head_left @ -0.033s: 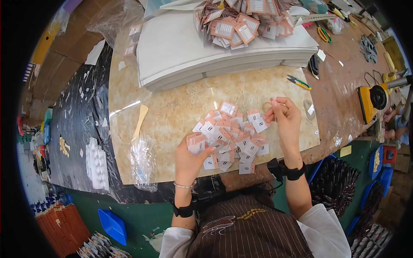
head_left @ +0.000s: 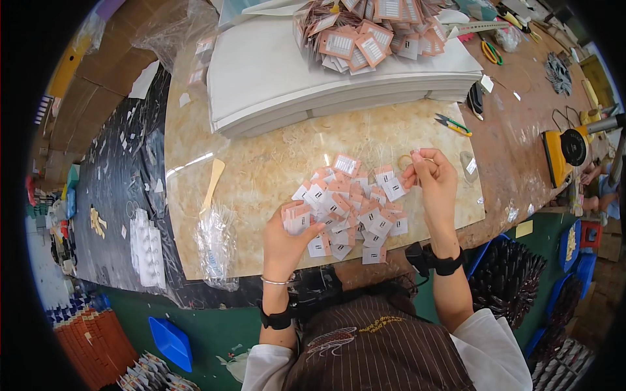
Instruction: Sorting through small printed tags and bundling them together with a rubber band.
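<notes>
A loose pile of white and pink hang tags (head_left: pixel 355 212) lies on the tan board (head_left: pixel 261 163) in front of me. My left hand (head_left: pixel 285 241) is closed round a small stack of these tags (head_left: pixel 297 220) at the pile's left side. Above the pile's right side, my right hand (head_left: pixel 433 176) is raised with its fingers pinched together. Whatever sits between those fingertips is too small to make out. Just left of them shows a thin yellowish ring (head_left: pixel 405 160), and I cannot tell whether they touch it.
Beyond the pile stands a thick stack of white sheets (head_left: pixel 274 78), bearing a heap of tags (head_left: pixel 365 45). Thread snips (head_left: pixel 453 125) lie to the right, near a yellow-and-black tool (head_left: pixel 564 153). At left are a wooden spatula (head_left: pixel 213 179) and a clear plastic bundle (head_left: pixel 217 251).
My left hand has shifted very slightly to the left with its stack of tags. Everything else looks the same.
</notes>
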The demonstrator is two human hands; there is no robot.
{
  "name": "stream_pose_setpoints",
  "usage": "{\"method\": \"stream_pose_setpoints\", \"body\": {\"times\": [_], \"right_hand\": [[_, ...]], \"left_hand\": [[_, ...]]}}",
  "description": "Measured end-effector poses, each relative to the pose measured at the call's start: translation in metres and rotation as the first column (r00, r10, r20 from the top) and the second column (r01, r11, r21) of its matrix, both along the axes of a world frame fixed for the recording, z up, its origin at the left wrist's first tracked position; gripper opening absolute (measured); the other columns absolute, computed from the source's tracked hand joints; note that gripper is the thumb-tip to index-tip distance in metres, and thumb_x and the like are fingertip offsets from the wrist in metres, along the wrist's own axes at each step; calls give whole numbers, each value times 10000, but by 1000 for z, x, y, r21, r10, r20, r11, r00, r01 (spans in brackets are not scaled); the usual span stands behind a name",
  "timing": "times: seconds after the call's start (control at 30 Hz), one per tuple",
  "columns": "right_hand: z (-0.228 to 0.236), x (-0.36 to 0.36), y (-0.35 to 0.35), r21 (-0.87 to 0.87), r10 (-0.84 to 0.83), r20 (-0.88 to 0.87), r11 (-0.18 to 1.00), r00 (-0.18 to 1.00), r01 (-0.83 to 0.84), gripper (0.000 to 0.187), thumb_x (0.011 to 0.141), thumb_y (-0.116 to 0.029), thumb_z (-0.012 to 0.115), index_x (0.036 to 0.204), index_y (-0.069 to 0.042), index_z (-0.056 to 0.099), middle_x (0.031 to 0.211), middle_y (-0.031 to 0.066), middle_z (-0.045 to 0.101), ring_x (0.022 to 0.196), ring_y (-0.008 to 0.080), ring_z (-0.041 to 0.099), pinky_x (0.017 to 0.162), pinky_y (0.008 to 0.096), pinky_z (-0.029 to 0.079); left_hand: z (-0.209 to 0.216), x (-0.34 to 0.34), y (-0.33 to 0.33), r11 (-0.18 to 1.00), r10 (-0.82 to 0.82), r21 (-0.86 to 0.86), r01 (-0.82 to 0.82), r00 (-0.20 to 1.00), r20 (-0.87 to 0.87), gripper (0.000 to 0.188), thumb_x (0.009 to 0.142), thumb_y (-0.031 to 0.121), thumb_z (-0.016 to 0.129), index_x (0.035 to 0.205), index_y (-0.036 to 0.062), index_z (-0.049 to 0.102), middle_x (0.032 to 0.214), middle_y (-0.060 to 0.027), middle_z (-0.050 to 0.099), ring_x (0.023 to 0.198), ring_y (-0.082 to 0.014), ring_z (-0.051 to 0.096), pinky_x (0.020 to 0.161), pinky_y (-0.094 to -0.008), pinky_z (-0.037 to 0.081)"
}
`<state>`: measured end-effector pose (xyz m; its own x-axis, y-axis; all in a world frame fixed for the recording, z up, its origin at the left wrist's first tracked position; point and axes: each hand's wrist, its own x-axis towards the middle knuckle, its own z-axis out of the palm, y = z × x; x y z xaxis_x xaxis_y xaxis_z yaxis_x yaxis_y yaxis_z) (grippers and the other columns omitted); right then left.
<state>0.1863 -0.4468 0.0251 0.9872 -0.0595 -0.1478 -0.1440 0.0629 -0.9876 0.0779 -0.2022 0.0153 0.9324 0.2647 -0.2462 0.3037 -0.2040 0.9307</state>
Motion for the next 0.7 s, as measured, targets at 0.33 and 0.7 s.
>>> {"method": "stream_pose_setpoints", "body": {"times": [0.33,0.7], "right_hand": [[53,-52,31,325,418,-112,873,902,-364,79,940,-54,548,915,19,536,754,116,670,594,115,604,564,220,484],[76,-72,56,296,472,-42,848,881,-440,95,946,-64,553,920,20,517,758,97,660,630,94,608,591,213,487]], "left_hand": [[39,2,1,971,215,-122,-206,974,67,317,819,-70,622,1133,-75,572,1063,-146,648,921,-195,651,771,-315,573],[84,1,-44,884,257,-432,-178,957,132,274,746,-81,715,1000,-50,618,906,-114,685,809,-143,661,699,-251,539]]}}
